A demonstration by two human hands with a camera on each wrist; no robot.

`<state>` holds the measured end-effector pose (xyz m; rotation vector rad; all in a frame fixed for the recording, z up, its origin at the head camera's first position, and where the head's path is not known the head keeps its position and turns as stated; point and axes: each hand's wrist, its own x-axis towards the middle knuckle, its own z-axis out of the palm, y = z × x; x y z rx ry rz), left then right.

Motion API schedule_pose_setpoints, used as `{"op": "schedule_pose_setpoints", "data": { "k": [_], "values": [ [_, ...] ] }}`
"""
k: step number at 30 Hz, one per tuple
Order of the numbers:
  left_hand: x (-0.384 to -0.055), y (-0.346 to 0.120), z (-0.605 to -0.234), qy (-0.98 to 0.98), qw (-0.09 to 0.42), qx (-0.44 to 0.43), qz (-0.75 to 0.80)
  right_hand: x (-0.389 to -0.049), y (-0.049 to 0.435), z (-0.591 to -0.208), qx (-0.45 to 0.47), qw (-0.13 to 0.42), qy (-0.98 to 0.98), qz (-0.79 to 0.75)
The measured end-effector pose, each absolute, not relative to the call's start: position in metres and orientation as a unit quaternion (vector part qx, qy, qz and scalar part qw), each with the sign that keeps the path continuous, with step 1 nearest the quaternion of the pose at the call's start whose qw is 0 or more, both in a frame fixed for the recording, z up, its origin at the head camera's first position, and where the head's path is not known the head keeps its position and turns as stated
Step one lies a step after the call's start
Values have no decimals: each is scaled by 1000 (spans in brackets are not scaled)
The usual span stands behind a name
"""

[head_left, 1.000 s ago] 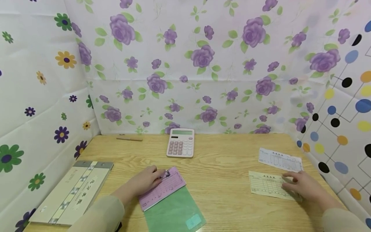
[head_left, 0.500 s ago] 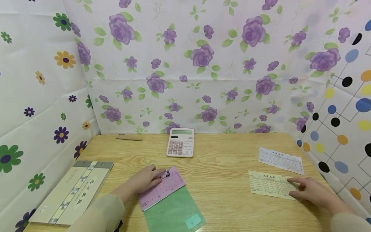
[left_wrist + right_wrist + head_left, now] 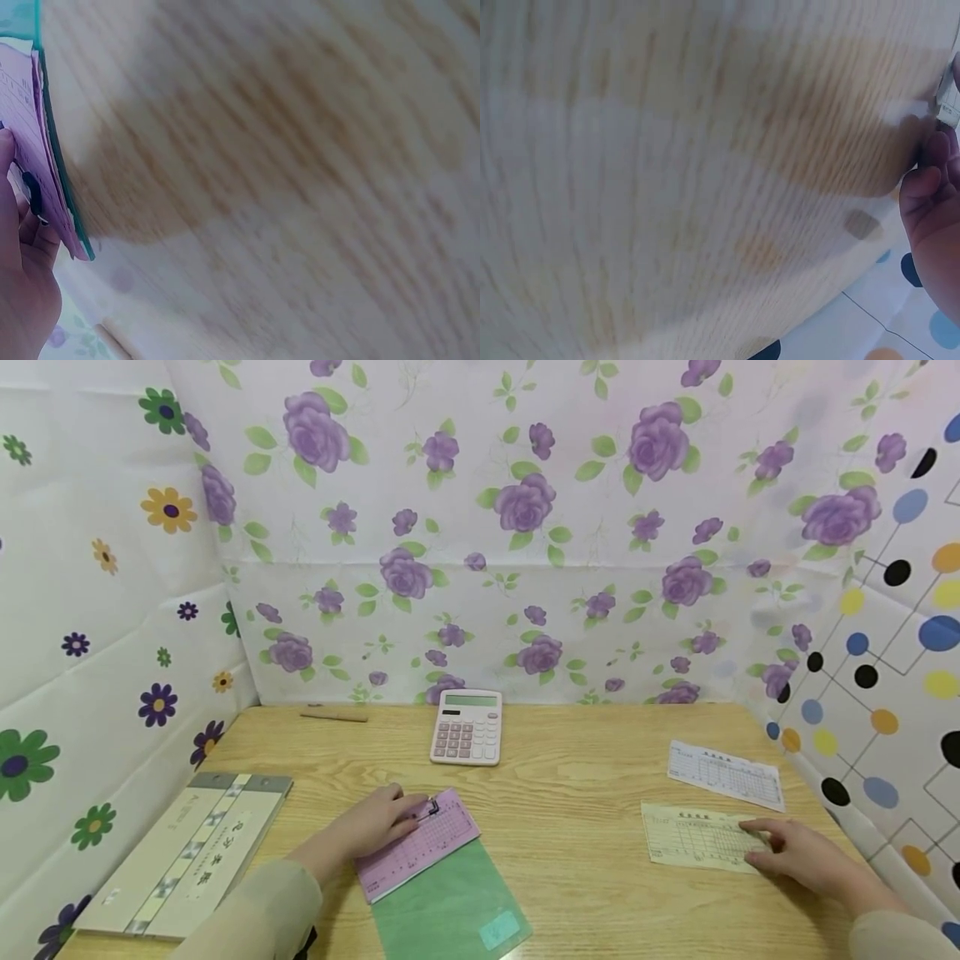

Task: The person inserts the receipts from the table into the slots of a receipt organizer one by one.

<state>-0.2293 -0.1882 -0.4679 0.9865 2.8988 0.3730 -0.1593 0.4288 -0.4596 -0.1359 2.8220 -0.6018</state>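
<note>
In the head view, my left hand (image 3: 384,820) lies over the upper left part of a stack of pink printed slips (image 3: 431,852), its thumb and index finger on either side of a black binder clip (image 3: 433,808). A translucent green folder (image 3: 450,906) sits under the stack. In the left wrist view the slips (image 3: 22,105) are seen at a steep angle beside my fingers. At the right, my right hand (image 3: 806,858) pinches the right end of a yellow printed slip (image 3: 693,839) between thumb and fingers. A white printed slip (image 3: 723,775) lies just beyond it.
A pink and white calculator (image 3: 467,727) stands at the back middle. To its left lies a thin brown stick-like item (image 3: 334,714). A beige ledger (image 3: 191,852) rests at the table's left side. Patterned cloth walls (image 3: 480,527) enclose the wooden table (image 3: 585,777).
My right hand has slid right from over the yellow slip to its right end, and the slip has turned slightly. My left hand has barely moved.
</note>
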Motion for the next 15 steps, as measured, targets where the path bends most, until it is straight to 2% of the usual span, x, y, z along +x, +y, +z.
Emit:
{"op": "schedule_pose_setpoints", "data": {
  "k": [15],
  "values": [
    [-229, -188, -465, 936, 19, 329, 122, -158, 413, -455, 24, 123, 909, -398]
  ]
}}
